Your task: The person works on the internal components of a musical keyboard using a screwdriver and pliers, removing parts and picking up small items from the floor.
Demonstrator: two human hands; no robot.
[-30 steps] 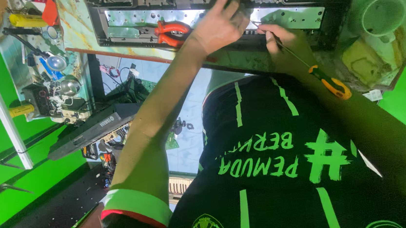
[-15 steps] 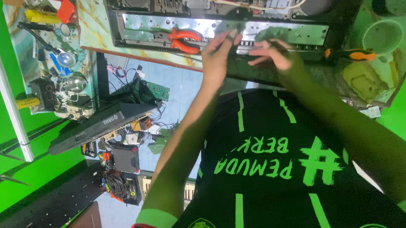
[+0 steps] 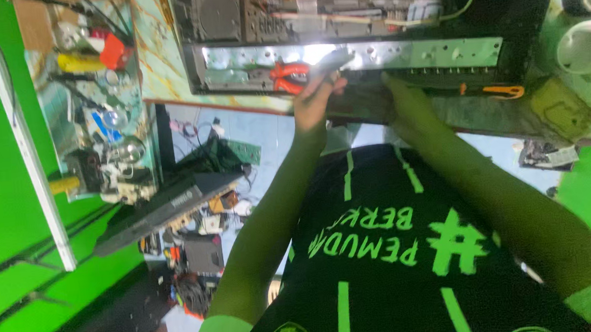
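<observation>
An open electronics chassis (image 3: 367,10) with wiring and a shiny metal front rail lies on the table ahead of me. My left hand (image 3: 314,93) grips the left end of a black front panel (image 3: 365,106) at the chassis's near edge, fingertips touching the metal rail. My right hand (image 3: 410,102) lies curled on the same panel further right. Red-handled pliers (image 3: 287,74) rest inside the chassis just left of my left hand. An orange-handled screwdriver (image 3: 494,90) lies on the table, right of my right hand, apart from it.
White tape rolls (image 3: 585,44) sit at the table's right end beside a yellowish block (image 3: 554,108). A cluttered tool shelf (image 3: 91,112) stands at left. A long black device (image 3: 164,209) and loose electronics lie on the floor below. Green walls enclose both sides.
My right hand has let go of the orange-handled screwdriver, which now lies on the table. Both hands have come down onto the black panel at the chassis's near edge.
</observation>
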